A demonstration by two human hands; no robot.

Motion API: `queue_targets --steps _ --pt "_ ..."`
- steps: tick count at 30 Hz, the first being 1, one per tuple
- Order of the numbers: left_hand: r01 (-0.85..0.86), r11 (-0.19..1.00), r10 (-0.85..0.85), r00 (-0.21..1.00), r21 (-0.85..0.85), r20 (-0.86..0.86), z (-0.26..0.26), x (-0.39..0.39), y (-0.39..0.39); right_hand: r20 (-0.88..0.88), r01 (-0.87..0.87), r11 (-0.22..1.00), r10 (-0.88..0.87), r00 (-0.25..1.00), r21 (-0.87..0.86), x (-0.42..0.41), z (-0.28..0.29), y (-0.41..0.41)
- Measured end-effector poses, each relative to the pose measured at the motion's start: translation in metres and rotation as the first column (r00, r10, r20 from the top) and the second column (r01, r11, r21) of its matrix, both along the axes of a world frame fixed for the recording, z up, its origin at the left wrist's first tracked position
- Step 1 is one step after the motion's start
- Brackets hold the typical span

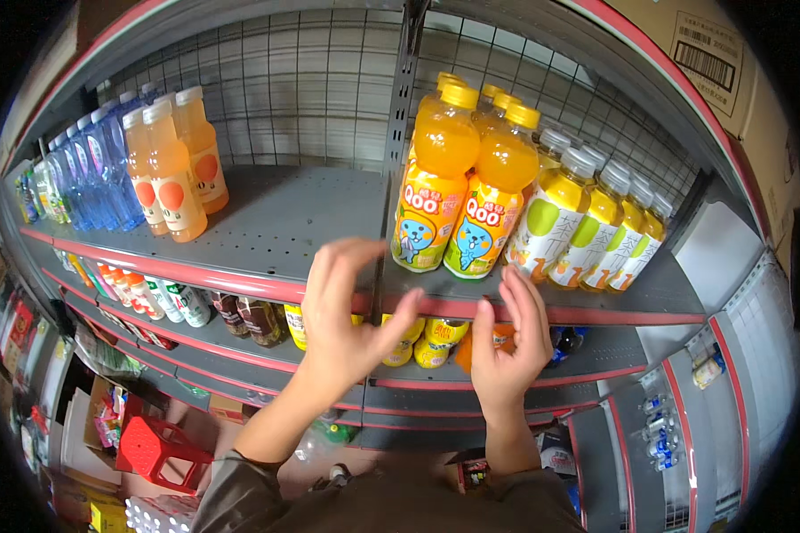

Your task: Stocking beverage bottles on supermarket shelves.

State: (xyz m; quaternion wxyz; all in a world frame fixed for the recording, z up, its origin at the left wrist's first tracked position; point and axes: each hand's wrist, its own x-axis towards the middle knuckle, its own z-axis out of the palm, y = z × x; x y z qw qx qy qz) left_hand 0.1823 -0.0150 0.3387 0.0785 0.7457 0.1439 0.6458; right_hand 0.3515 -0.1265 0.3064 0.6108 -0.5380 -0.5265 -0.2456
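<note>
My left hand (347, 306) is raised in front of the upper shelf's red front edge, fingers apart and holding nothing. My right hand (512, 333) is up at the same edge, fingers slightly curled and empty, just below the bottles. Beyond my hands, orange Qoo drink bottles (433, 220) with yellow caps stand upright in rows on the grey metal shelf (293, 200). Immediately to their right, yellow tea drink bottles (553, 213) with white labels and clear caps stand in a row. Peach-coloured drink bottles (173, 186) stand farther left, beside blue-tinted bottles (110, 166).
A wire mesh back panel (307, 86) and a slotted upright (400, 113) rise behind the shelf. Lower shelves hold white bottles (187, 303) and small yellow bottles (437, 343). A red plastic stool (153, 453) stands on the floor; a cardboard box (740, 73) is at upper right.
</note>
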Motion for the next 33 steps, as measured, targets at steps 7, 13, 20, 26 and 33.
queue_targets --steps 7,13,20,26,33 --pt "0.072 0.962 -0.103 0.989 -0.262 -0.108 0.026 0.025 0.015 0.055 0.092 0.987 -0.086 0.995 -0.128 0.007 0.036 0.019" --pt "0.172 0.927 -0.207 0.976 -0.333 -0.072 0.031 0.036 0.018 -0.034 0.013 0.983 -0.020 0.999 -0.184 0.016 0.033 0.037" --pt "0.208 0.940 -0.220 0.975 -0.271 -0.016 0.028 0.023 0.023 -0.116 -0.044 0.994 0.033 0.993 -0.098 -0.007 0.030 0.039" --pt "0.262 0.946 -0.268 0.964 -0.188 -0.002 0.031 -0.026 0.041 -0.180 -0.129 0.991 0.120 0.976 -0.039 -0.065 0.035 0.051" --pt "0.251 0.941 -0.265 0.964 -0.226 -0.032 0.028 -0.109 0.089 -0.191 -0.134 0.985 0.111 0.975 -0.113 -0.140 0.032 0.097"
